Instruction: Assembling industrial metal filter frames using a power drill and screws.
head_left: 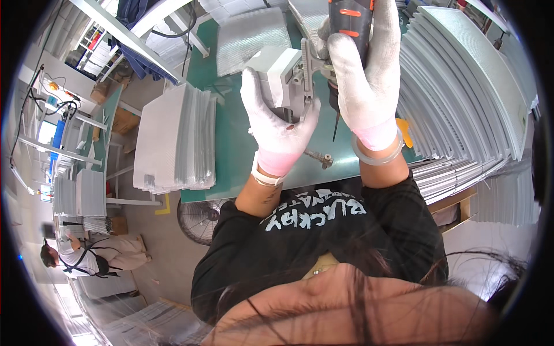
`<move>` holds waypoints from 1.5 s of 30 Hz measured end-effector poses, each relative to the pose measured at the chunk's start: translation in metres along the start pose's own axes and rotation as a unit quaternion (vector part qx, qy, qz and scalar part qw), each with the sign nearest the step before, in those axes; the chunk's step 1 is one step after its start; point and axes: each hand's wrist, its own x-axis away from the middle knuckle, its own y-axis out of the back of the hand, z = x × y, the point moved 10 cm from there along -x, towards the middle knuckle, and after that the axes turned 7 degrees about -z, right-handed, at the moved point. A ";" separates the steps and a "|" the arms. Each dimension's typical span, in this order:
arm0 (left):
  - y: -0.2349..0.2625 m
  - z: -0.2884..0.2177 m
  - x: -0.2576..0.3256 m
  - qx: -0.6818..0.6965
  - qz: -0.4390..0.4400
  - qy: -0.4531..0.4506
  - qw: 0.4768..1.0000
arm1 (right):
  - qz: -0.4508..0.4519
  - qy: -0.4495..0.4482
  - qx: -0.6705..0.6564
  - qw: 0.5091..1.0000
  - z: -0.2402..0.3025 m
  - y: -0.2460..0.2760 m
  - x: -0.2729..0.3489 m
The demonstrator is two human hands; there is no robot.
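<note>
My left hand (283,135), in a white glove with a pink cuff, is closed around a white, box-shaped part (274,69). A grey metal bracket (307,72) stands along the right side of that part, by my left fingertips. My right hand (372,86), gloved likewise, grips a black-and-orange power screwdriver (350,26) just to the right. Its long thin bit (336,124) points down toward the table, apart from the white part. On the tabletop near my body lies a small metal fitting (322,158). My right fingers partly hide the screwdriver.
A green worktable (234,153) is under my hands. Stacked white panels (173,138) stand on its left, and a tall row of panels (461,86) on its right. Bubble wrap (254,40) lies at the back. A floor fan (199,220) and another person (92,254) are at left.
</note>
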 end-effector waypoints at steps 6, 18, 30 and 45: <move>0.005 -0.009 -0.003 -0.028 -0.001 -0.029 0.999 | 0.013 0.256 -0.391 0.884 0.006 0.000 0.002; 0.012 -0.007 -0.002 -0.037 -0.027 -0.037 0.998 | -0.036 -0.071 -0.140 0.987 -0.008 -0.002 0.001; 0.007 -0.012 -0.015 -0.002 -0.032 -0.043 0.999 | 0.007 0.080 0.077 0.994 0.012 -0.003 0.002; 0.009 -0.014 -0.028 -0.005 -0.045 -0.044 0.998 | -0.049 -0.176 -0.204 0.962 -0.016 -0.010 0.017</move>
